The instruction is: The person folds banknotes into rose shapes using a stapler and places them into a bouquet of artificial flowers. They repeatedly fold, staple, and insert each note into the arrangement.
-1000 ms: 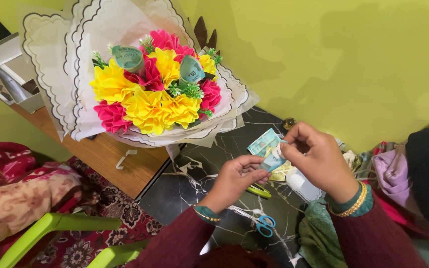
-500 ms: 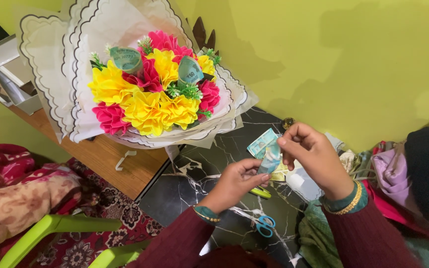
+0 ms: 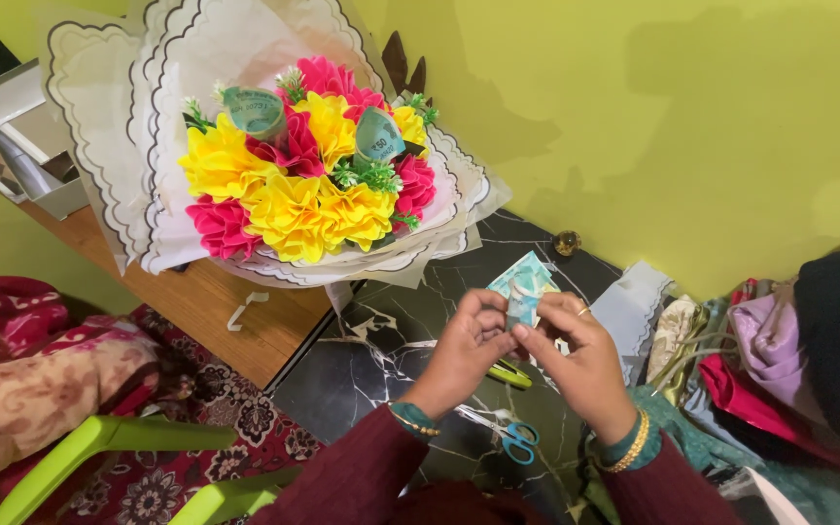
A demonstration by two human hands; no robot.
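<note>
Two hands meet over a black marble floor (image 3: 381, 369) veined in white, below a yellow-green wall (image 3: 653, 117). The left hand (image 3: 467, 348) and right hand (image 3: 576, 355) both pinch a small folded banknote (image 3: 520, 309) between thumbs and fingertips, held just above the floor. A second banknote (image 3: 527, 277) shows just beyond the fingers. Below the hands lie blue scissors (image 3: 515, 439); a green-handled tool (image 3: 509, 373) is partly hidden under them. Up and left of the hands stands a bouquet (image 3: 303, 175) of yellow and pink paper flowers in white wrap, on a wooden ledge (image 3: 216, 311). Fabric heaps (image 3: 780, 340) sit right of the right hand. Since a moment earlier, the right hand has dropped lower and closer to the left.
</note>
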